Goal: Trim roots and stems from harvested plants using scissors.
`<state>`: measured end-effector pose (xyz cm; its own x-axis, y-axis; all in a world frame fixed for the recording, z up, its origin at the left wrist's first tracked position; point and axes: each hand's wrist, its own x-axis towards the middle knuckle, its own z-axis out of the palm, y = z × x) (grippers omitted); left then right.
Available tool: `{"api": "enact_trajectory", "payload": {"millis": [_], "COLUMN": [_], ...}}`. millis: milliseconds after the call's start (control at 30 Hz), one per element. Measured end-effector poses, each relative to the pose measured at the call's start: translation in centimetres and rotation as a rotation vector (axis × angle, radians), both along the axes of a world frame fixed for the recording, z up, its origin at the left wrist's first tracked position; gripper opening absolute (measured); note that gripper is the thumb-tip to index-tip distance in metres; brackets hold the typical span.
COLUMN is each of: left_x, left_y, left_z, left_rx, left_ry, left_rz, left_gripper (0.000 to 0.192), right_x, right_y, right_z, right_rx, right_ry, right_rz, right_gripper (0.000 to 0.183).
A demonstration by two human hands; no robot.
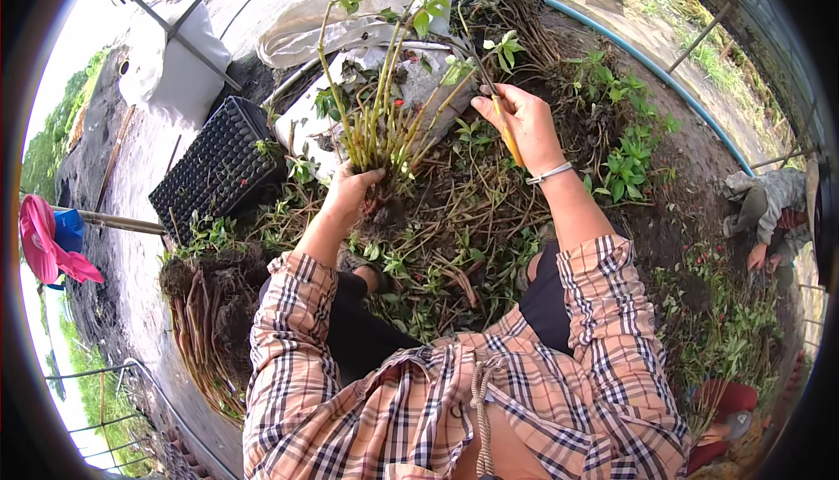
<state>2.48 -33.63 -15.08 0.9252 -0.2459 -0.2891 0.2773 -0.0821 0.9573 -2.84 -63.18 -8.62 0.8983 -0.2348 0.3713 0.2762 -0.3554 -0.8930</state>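
Observation:
My left hand (pixel 354 195) grips a clump of yellow-green plant stems (pixel 377 119) low down, just above the root end. The stems stand upright and fan out, with a few leaves at their tips. Dark soil-covered roots (pixel 387 214) hang below the fist. To the right of the clump, my right hand (pixel 524 122) is closed around a yellow-handled tool (pixel 505 129). A dark, narrow part reaches up past the fingers beside the stems; whether it is a blade cannot be told. Under both hands lie cut stems and leaves (pixel 459 237) on the ground.
Stacked black seedling trays (pixel 216 159) stand at left, above a bundle of rooted stems (pixel 210 329). A soil-strewn white sack (pixel 426 86) lies ahead. Leafy plants (pixel 623 145) and a blue hose (pixel 655 67) are at right. Another person (pixel 767 211) bends down at far right.

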Motion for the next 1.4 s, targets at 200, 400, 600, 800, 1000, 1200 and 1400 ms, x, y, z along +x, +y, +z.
{"api": "enact_trajectory", "payload": {"millis": [200, 400, 600, 800, 1000, 1200, 1400], "left_x": [0.8, 1.2, 1.1, 0.6, 0.2, 0.1, 0.2], "left_y": [0.9, 1.0, 1.0, 0.6, 0.2, 0.4, 0.7], "left_z": [-0.3, -0.3, -0.4, 0.1, 0.8, 1.1, 0.7], "left_rx": [-0.107, -0.146, -0.171, -0.162, -0.111, -0.079, -0.108], "left_ry": [-0.101, -0.094, -0.165, -0.121, -0.106, -0.132, -0.137], "left_rz": [-0.023, -0.032, -0.041, -0.058, -0.022, -0.042, -0.033], "left_gripper": [0.026, 0.027, 0.028, 0.030, 0.029, 0.027, 0.025], "right_x": [-0.6, -1.7, -1.4, -1.4, -1.6, -1.6, -1.7], "right_y": [-1.8, -0.6, 0.2, 0.7, 0.8, 0.9, 1.4], "right_z": [-0.1, -0.3, -0.8, -0.7, -0.6, -0.3, 0.0], "right_rx": [-0.047, -0.270, -0.371, -0.444, -0.466, -0.539, -0.592], "right_ry": [0.096, 0.221, 0.155, 0.244, 0.250, 0.291, 0.329], "right_rz": [0.028, 0.194, 0.210, 0.205, 0.246, 0.289, 0.291], "right_gripper": [0.047, 0.044, 0.045, 0.048, 0.048, 0.049, 0.047]}}
